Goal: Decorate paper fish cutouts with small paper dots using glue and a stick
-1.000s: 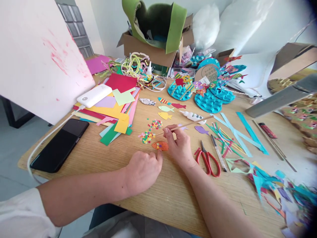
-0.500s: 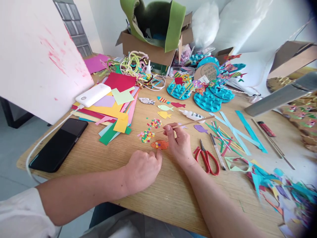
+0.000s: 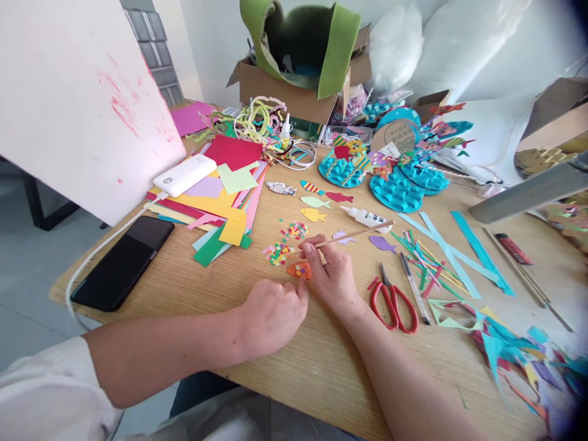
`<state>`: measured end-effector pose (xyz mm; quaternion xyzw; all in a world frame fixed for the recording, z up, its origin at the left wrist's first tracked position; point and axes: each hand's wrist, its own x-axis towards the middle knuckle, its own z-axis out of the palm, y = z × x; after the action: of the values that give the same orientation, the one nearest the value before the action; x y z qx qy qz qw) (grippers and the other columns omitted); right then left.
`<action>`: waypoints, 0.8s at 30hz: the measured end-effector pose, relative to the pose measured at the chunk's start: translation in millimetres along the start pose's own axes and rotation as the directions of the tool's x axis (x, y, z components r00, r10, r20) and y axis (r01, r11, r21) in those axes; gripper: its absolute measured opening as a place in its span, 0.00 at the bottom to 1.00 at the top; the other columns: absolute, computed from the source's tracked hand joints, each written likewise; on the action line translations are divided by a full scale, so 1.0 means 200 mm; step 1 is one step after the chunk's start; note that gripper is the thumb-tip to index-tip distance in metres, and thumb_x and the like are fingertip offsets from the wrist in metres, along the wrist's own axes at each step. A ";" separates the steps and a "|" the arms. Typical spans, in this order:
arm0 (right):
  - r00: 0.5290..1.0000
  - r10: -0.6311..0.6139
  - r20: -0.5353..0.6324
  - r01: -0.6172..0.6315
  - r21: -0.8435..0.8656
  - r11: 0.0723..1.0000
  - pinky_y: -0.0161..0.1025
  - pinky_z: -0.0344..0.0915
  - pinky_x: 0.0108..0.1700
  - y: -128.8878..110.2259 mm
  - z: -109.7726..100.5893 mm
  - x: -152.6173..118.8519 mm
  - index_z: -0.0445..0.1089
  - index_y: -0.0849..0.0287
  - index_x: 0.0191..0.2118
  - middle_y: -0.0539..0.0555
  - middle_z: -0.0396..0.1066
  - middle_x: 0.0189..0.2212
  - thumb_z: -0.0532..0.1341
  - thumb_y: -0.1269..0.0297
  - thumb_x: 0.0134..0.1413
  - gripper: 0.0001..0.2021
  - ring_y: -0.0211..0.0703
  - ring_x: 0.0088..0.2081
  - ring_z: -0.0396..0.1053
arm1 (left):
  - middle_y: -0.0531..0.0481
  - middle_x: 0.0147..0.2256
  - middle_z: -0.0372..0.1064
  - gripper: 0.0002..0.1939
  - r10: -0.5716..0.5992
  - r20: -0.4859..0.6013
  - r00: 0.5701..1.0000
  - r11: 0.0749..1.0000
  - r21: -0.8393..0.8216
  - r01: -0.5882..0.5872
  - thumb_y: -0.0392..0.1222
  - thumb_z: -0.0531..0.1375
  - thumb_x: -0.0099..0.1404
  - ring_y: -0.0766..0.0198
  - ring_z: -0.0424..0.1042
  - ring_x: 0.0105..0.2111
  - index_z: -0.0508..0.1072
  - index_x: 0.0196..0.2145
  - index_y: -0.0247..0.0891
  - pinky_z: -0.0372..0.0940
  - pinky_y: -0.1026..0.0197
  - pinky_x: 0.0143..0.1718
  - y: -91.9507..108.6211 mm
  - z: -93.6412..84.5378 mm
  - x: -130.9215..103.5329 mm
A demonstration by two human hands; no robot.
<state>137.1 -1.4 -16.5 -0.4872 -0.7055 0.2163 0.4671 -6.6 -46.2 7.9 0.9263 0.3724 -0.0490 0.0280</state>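
Observation:
My right hand (image 3: 333, 272) pinches a thin wooden stick (image 3: 361, 233) that slants down to the left. Its lower tip is at the right edge of a small pile of coloured paper dots (image 3: 278, 253). A second pile of dots (image 3: 294, 230) lies just behind. An orange paper fish (image 3: 298, 269) with several dots on its body lies below the piles, its tail end hidden by my hands. My left hand (image 3: 275, 315) is curled, with the index fingertip pressing on the fish's lower edge. Farther back lie a yellow paper fish (image 3: 313, 214) and a purple paper fish (image 3: 382, 244).
Red-handled scissors (image 3: 394, 306), a pen (image 3: 414, 288) and paper strips (image 3: 427, 263) lie to the right. A glue bottle (image 3: 366, 217) rests behind the stick. Coloured paper (image 3: 234, 153), a power bank (image 3: 185, 174) and a phone (image 3: 124, 263) are on the left.
The view has shifted, so the table appears farther right. Relative to the table, my right hand has moved slightly left, bringing the stick's tip to the lower dot pile. My left fingertip stays on the fish.

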 end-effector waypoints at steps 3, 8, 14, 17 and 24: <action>1.000 0.001 0.001 -0.001 -0.003 1.000 0.41 0.69 0.36 0.00 0.01 -0.01 0.69 0.55 0.34 0.54 0.74 0.31 0.54 0.58 0.65 0.12 0.43 0.34 0.73 | 0.41 0.27 0.72 0.16 0.003 0.009 1.000 1.000 -0.006 -0.002 0.30 0.51 0.64 0.57 0.75 0.24 0.69 0.48 0.24 0.67 0.59 0.22 0.00 0.00 0.00; 0.998 -0.052 0.044 0.053 -0.005 0.999 0.41 0.69 0.37 -0.01 0.01 -0.01 0.69 0.55 0.34 0.54 0.74 0.33 0.53 0.60 0.66 0.11 0.43 0.35 0.73 | 0.42 0.26 0.71 0.16 0.004 0.009 1.000 1.000 -0.004 -0.004 0.30 0.50 0.65 0.56 0.74 0.22 0.69 0.48 0.24 0.67 0.58 0.21 0.00 0.01 0.00; 1.000 0.000 0.002 0.000 0.022 1.000 0.42 0.69 0.38 -0.01 -0.02 0.01 0.70 0.56 0.36 0.54 0.73 0.32 0.53 0.59 0.66 0.12 0.42 0.34 0.73 | 0.41 0.27 0.72 0.20 0.013 -0.014 1.000 1.000 0.009 -0.013 0.29 0.51 0.63 0.55 0.74 0.22 0.67 0.52 0.21 0.67 0.57 0.20 0.00 0.02 0.00; 1.000 0.028 -0.001 -0.028 0.042 0.999 0.42 0.69 0.39 -0.01 -0.02 0.01 0.70 0.56 0.36 0.54 0.73 0.33 0.52 0.58 0.66 0.13 0.42 0.35 0.73 | 0.41 0.27 0.72 0.20 0.022 -0.023 0.999 1.000 0.020 -0.021 0.29 0.51 0.63 0.55 0.74 0.22 0.67 0.52 0.21 0.67 0.58 0.20 0.00 0.02 0.00; 0.992 -0.113 0.063 0.115 -0.038 0.993 0.44 0.68 0.42 -0.03 0.03 0.02 0.69 0.56 0.33 0.55 0.75 0.34 0.53 0.62 0.66 0.11 0.44 0.37 0.72 | 0.42 0.24 0.71 0.15 0.043 -0.035 0.998 0.999 0.013 -0.043 0.30 0.48 0.66 0.56 0.73 0.21 0.71 0.44 0.24 0.67 0.58 0.19 0.00 0.01 0.00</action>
<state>128.7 0.6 -11.8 -0.4488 -0.7503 0.1893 0.4469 -6.4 -45.9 5.2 0.9350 0.3525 -0.0344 0.0167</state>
